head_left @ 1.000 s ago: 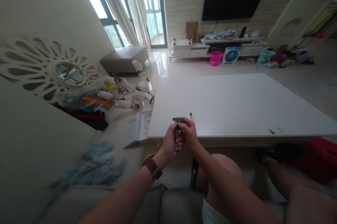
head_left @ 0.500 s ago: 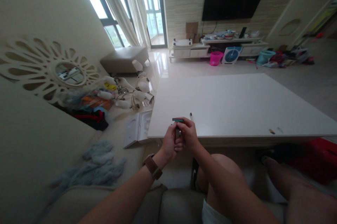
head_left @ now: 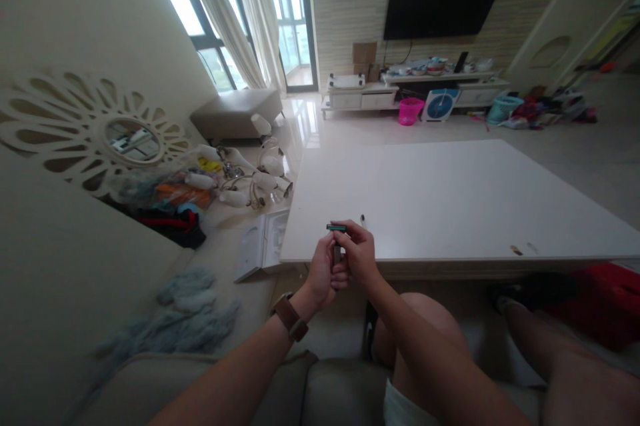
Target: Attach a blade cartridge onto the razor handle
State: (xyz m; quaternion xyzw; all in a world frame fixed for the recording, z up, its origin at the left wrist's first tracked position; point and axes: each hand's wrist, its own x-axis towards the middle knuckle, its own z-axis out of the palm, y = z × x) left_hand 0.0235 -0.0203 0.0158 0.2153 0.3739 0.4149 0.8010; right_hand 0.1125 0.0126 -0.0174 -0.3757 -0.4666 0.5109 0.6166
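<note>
In front of the table's near edge, my two hands meet around a razor (head_left: 336,228) with a dark, wide head and a green strip. My left hand (head_left: 321,274), a brown watch strap on its wrist, is closed around the razor's handle. The fingers and thumb of my right hand (head_left: 359,251) pinch the razor at its head. Much of the handle is hidden by my fingers. Just beyond my right hand, a thin white stick with a dark tip (head_left: 363,219) lies on the white table (head_left: 425,193).
Two small flat bits (head_left: 516,250) lie near the table's front edge at right. An opened white box (head_left: 253,249) and a chandelier (head_left: 250,179) are on the floor to the left. A grey fluffy cloth (head_left: 195,313) lies nearer. Another person's leg (head_left: 540,346) is at lower right.
The razor's head has tipped slightly and shifted a touch to the left between my fingers. Both hands keep their hold in nearly the same place.
</note>
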